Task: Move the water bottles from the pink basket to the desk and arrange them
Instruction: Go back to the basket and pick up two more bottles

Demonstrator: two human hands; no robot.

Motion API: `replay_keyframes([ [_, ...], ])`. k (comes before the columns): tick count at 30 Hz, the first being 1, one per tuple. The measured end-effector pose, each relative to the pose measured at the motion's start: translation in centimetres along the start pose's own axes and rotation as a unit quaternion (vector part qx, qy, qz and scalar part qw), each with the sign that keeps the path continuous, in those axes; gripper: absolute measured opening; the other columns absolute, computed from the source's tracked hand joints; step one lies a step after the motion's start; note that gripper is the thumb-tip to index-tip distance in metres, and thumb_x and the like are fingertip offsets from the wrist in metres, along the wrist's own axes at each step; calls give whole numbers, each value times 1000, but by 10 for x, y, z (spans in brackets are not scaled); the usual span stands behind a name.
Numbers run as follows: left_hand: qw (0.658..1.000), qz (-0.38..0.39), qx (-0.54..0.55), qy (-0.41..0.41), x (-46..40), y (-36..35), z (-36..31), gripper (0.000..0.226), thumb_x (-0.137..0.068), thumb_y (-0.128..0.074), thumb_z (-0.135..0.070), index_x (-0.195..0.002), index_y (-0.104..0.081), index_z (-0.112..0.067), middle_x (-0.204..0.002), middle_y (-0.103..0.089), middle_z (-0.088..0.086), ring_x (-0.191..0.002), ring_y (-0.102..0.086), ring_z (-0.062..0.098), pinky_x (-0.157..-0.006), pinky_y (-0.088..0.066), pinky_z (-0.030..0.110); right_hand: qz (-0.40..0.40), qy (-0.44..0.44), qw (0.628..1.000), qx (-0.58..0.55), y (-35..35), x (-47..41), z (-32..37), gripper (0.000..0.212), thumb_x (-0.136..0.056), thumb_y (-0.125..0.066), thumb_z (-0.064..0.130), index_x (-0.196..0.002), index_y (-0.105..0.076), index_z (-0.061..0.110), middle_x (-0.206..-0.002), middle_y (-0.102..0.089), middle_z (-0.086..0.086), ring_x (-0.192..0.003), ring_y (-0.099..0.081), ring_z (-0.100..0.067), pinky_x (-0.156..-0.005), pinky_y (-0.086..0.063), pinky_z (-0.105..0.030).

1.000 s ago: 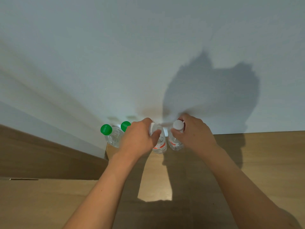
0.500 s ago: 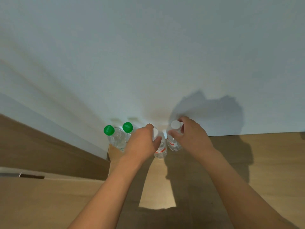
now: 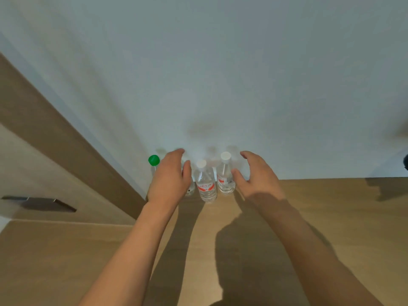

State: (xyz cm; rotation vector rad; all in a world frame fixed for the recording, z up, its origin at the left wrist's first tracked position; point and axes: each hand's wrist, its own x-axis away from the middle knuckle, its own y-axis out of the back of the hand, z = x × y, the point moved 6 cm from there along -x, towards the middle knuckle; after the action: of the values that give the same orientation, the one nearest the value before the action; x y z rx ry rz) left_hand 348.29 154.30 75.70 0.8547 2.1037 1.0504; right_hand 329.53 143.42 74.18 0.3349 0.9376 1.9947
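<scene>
A green-cap bottle (image 3: 153,162) stands by the wall. Your left hand (image 3: 170,180) is spread, holding nothing. Two white-cap bottles (image 3: 206,184) stand on the tabletop (image 3: 331,217) — your right hand (image 3: 257,177) is spread too. No basket shows — maybe nearly done.

Left hand (image 3: 170,182) and right hand (image 3: 257,177) open, forearms extended.

The left hand (image 3: 170,180) covers most of the green-capped bottle (image 3: 153,160), leaving its cap and a sliver of neck; a 2nd clear bottle (image 3: 189,191) behind the hand shows only a strip of its base. Label print on the 2 white-capped bottles (image 3: 206,184) is too small to read. A dark object (image 3: 405,162) is cut by the right edge
</scene>
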Motion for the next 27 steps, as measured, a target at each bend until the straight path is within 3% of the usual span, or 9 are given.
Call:
replay_keyframes([
  [6, 996, -78, 0, -34, 43, 20, -7, 34, -99, -51, -19, -130, -54, -5, -130, -58, 11, -121, -52, 28, -99, -41, 36, 4, 14, 1000, 1, 8, 37, 7, 52, -99, -53, 26, -147, -40, 12, -149, -44, -3, -138, -37, -18, -107, -25, -22],
  [15, 984, 6, 56, -170, 102, -16, -63, 31, -96, -54, -11, -126, -56, -2, -125, -57, 13, -115, -54, 29, -98, -39, 34, -73, -68, 993, 56, 45, 134, -3, 51, -99, -54, 29, -146, -40, 16, -150, -42, 0, -139, -36, -15, -109, -23, -22],
  [20, 962, 22, 100, -252, 127, -37, -139, 30, -93, -56, -6, -123, -58, 1, -123, -58, 17, -114, -55, 33, -99, -40, 37, -122, -136, 979, 93, 103, 197, -31, 55, -99, -52, 33, -149, -36, 19, -154, -38, 1, -141, -34, -15, -116, -26, -31],
  [27, 927, 54, 119, -352, 193, -66, -271, 32, -96, -54, -12, -126, -57, -3, -128, -57, 13, -116, -54, 29, -99, -41, 34, -201, -205, 954, 87, 194, 298, -92, 54, -99, -53, 32, -149, -36, 19, -152, -40, 0, -140, -34, -15, -116, -28, -31],
])
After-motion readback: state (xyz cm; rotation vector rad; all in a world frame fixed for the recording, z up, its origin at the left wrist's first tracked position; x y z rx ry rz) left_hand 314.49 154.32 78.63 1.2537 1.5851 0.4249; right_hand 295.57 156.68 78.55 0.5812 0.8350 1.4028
